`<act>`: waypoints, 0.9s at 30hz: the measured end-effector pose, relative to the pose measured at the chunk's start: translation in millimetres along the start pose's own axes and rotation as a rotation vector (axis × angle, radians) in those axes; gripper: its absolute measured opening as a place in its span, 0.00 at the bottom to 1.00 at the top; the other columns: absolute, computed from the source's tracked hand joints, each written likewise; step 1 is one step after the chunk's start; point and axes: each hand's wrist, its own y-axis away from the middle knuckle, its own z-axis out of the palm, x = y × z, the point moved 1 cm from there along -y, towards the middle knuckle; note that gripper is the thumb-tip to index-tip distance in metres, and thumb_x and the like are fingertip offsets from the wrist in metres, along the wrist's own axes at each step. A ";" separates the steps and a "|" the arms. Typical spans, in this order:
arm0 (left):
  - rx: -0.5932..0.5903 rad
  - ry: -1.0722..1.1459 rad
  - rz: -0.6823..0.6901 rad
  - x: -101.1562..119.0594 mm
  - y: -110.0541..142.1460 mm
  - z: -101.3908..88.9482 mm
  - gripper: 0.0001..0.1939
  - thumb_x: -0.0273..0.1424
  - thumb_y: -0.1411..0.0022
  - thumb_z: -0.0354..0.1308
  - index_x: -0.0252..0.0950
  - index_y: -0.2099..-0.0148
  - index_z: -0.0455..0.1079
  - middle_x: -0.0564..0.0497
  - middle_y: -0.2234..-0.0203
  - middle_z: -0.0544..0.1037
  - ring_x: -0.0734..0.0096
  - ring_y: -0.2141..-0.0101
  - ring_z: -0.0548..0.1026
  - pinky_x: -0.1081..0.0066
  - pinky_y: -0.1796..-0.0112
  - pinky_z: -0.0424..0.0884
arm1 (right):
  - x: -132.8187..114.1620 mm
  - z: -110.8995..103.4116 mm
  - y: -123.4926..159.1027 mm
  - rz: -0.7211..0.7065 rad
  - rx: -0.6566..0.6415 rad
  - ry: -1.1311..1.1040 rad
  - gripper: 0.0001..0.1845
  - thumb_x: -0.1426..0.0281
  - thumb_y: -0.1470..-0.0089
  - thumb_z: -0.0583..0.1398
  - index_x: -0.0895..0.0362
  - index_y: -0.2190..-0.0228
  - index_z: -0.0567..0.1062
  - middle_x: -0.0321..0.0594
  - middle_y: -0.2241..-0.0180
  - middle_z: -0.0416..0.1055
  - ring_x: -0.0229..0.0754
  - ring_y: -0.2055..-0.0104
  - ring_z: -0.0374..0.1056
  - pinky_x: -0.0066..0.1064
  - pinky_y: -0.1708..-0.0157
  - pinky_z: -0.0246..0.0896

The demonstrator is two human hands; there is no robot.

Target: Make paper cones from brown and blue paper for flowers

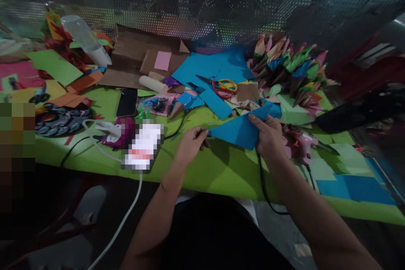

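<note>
A piece of blue paper (236,130) is stretched between my two hands, above the front part of the green-covered table (209,177). My left hand (192,145) is closed in a pinch at the paper's narrow left corner. At the wider right end, my right hand (268,135) grips the sheet with its thumb on top. Just beyond the paper lie scissors (226,86) with red and yellow handles, among blue and brown scraps. A larger blue sheet (215,65) lies behind them. Right of my right hand is a pink glue gun (305,145) with a small red light.
Paper cones with coloured tips (291,67) stand bunched at the back right. On the left are a lit phone (144,145) on a white cable, a dark phone (127,102), a purple power adapter (118,133) and a clear bottle (84,38). Black cords hang over the front edge.
</note>
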 end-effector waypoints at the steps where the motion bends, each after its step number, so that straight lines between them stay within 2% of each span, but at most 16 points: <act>1: -0.001 0.009 -0.002 0.9 0.0 0.2 0.14 0.40 0.36 0.56 0.37 0.70 0.67 0.54 0.81 0.76 0.77 0.82 0.67 0.74 0.78 0.62 | 0.1 -0.1 0.1 -0.005 0.001 0.007 0.22 0.55 0.63 0.75 0.52 0.69 0.78 0.36 0.73 0.80 0.49 0.67 0.77 0.44 0.62 0.76; 7: 0.048 0.114 -0.033 4.2 -0.8 -1.2 0.10 0.37 0.40 0.60 0.37 0.69 0.68 0.55 0.81 0.75 0.76 0.79 0.69 0.75 0.77 0.65 | 0.7 0.3 0.3 -0.003 0.033 -0.015 0.22 0.56 0.65 0.76 0.52 0.70 0.77 0.35 0.73 0.80 0.46 0.71 0.76 0.41 0.66 0.75; 12: 0.100 0.180 -0.044 7.1 0.8 -4.9 0.11 0.38 0.38 0.59 0.37 0.69 0.68 0.54 0.80 0.75 0.76 0.79 0.70 0.74 0.75 0.66 | 1.4 -1.9 -1.4 -0.058 0.039 -0.009 0.20 0.57 0.62 0.75 0.52 0.69 0.76 0.35 0.68 0.81 0.46 0.68 0.77 0.41 0.63 0.76; 15: 0.132 0.193 -0.046 8.9 1.9 -6.4 0.11 0.38 0.37 0.58 0.37 0.69 0.68 0.54 0.79 0.74 0.76 0.78 0.70 0.74 0.74 0.66 | 1.9 -3.4 -2.5 -0.035 0.062 -0.026 0.20 0.57 0.63 0.75 0.51 0.70 0.76 0.36 0.67 0.81 0.47 0.65 0.77 0.42 0.62 0.76; 20: 0.100 0.173 -0.019 8.8 1.7 -4.4 0.12 0.37 0.34 0.56 0.37 0.68 0.69 0.53 0.78 0.75 0.75 0.77 0.70 0.74 0.73 0.66 | 0.9 -3.0 -1.9 -0.014 0.088 -0.050 0.21 0.59 0.64 0.76 0.52 0.70 0.75 0.34 0.70 0.80 0.46 0.67 0.76 0.43 0.62 0.75; 27: 0.059 0.127 -0.003 4.6 0.9 -2.1 0.10 0.36 0.36 0.58 0.38 0.69 0.65 0.56 0.78 0.72 0.73 0.74 0.70 0.72 0.68 0.67 | -0.5 -0.7 0.2 -0.032 0.053 -0.024 0.21 0.57 0.65 0.76 0.51 0.70 0.76 0.34 0.71 0.80 0.44 0.70 0.75 0.42 0.63 0.75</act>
